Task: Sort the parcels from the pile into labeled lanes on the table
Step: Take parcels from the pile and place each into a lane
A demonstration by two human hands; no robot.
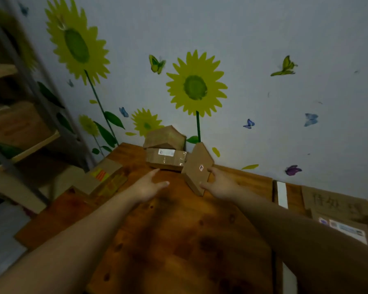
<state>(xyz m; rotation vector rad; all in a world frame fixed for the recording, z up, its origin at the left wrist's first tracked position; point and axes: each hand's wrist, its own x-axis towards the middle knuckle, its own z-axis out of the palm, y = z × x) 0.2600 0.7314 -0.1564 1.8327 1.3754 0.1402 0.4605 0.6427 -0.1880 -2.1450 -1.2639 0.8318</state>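
A flat brown cardboard parcel [194, 166] with a small round sticker is tilted on edge above the wooden table [179, 240]. My right hand [218, 183] grips its right side, thumb under the lower edge and fingers on its face. My left hand [150, 184] reaches forward with fingers spread, just left of that parcel and holding nothing. Behind it, against the wall, a taped parcel with a white label [166, 159] lies flat with another brown parcel [164, 136] stacked on top.
A box with a yellow and red label [102, 177] sits at the table's left edge. A white tape strip [282, 194] marks a lane at right, with a large labelled box [338, 213] beyond it. A shelf with boxes [19, 128] stands at left.
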